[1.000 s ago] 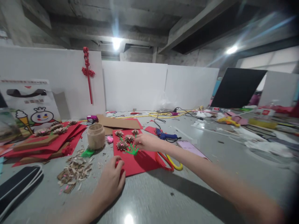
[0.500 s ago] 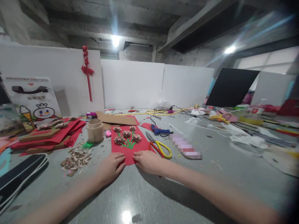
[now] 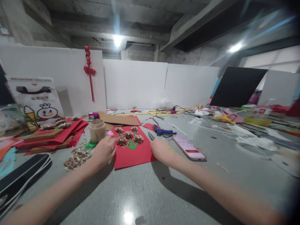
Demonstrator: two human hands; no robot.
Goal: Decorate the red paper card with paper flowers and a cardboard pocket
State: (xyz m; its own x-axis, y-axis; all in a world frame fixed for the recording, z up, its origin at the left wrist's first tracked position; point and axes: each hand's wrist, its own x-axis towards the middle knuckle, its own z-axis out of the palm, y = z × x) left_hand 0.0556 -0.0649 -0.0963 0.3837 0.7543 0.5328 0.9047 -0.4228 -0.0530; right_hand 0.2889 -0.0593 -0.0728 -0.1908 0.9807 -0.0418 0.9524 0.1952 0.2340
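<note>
I record the red sheet [image 3: 131,159] as matt, smooth paper; its flowers [image 3: 128,134] look rough, ridged. My grey worktop [image 3: 112,193] is smooth, glossy by the near edge. Toward the far edge: matt cardboard [image 3: 120,119], plastic-looking glue gun [image 3: 162,130], crumpled translucent plastic [image 3: 162,103].

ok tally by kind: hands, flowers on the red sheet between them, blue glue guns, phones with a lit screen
Left hand and right hand: 2
Flowers on the red sheet: 5
Blue glue gun: 1
Lit phone: 1
Total: 9
</note>
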